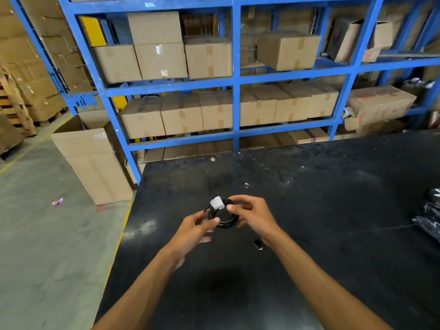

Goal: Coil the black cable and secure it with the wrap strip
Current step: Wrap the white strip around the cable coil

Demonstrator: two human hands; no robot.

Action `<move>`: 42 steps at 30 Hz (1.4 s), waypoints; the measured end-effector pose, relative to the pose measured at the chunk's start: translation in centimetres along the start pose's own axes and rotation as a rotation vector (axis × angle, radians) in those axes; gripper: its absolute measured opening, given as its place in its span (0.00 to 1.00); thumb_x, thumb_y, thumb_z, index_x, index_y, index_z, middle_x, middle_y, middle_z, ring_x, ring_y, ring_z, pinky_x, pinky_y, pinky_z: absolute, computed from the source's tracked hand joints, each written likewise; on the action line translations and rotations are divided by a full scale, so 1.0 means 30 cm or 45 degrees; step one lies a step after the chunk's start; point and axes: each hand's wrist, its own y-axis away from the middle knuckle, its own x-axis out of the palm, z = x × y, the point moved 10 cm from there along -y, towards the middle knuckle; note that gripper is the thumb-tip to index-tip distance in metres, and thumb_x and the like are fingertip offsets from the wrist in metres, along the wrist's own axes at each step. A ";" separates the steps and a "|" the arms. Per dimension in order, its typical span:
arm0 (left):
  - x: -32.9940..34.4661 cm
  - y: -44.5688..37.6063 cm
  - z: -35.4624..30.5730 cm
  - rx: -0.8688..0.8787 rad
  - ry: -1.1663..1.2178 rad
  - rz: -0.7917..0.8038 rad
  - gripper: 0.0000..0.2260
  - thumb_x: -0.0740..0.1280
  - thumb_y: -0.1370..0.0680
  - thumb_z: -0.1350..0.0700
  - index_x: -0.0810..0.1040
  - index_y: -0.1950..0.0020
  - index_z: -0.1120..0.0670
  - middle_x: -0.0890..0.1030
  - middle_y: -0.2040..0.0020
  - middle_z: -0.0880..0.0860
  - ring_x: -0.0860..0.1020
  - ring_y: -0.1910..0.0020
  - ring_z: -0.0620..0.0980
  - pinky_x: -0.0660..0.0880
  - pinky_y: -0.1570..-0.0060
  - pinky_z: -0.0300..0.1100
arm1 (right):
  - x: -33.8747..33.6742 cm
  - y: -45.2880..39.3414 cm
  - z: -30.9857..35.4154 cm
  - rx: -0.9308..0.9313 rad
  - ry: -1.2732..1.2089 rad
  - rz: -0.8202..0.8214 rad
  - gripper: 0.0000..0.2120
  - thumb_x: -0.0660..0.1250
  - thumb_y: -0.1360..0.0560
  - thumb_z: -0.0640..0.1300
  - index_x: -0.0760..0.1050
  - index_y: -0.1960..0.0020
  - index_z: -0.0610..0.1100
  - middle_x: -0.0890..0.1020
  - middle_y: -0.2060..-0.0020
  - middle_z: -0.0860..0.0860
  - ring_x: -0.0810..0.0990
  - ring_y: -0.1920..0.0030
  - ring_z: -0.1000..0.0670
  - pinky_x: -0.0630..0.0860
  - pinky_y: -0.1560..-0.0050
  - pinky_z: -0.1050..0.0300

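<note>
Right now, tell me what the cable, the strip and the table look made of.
Cable: likely rubber or plastic jacket, black with a slight sheen, bending into tight loops.
Strip: white and matte, folded around the coil; paper, tape or fabric, I cannot tell.
Table: dark matte top, scuffed and speckled pale; possibly painted board or rubber mat.

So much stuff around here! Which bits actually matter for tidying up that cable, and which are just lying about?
Part of the job:
- black cable, coiled, held in both hands
- white wrap strip on the coil
- left hand
- right hand

Just lying about:
- small black plug-like piece on the table
- black plastic bags
- cardboard boxes on the blue shelves
</note>
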 end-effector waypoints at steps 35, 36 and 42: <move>0.132 -0.211 0.119 0.113 -0.349 -0.195 0.16 0.53 0.18 0.44 0.73 0.39 0.50 0.82 0.51 0.49 0.79 0.50 0.44 0.73 0.49 0.44 | -0.103 -0.127 -0.301 0.163 -0.155 -0.071 0.10 0.71 0.25 0.35 0.80 0.43 0.36 0.83 0.61 0.43 0.83 0.64 0.51 0.83 0.65 0.57; 0.126 -0.213 0.110 0.145 -0.337 -0.208 0.15 0.54 0.18 0.44 0.74 0.39 0.49 0.83 0.50 0.50 0.80 0.49 0.45 0.74 0.49 0.46 | -0.110 -0.134 -0.298 0.160 -0.140 -0.074 0.11 0.71 0.25 0.35 0.80 0.43 0.36 0.83 0.61 0.43 0.82 0.65 0.52 0.82 0.65 0.58; 0.119 -0.231 0.082 0.286 -0.644 -0.316 0.17 0.54 0.16 0.49 0.80 0.55 0.52 0.84 0.62 0.47 0.76 0.69 0.42 0.69 0.66 0.34 | -0.144 -0.159 -0.309 0.150 -0.088 -0.109 0.09 0.71 0.25 0.36 0.83 0.45 0.38 0.84 0.61 0.45 0.81 0.64 0.50 0.81 0.66 0.58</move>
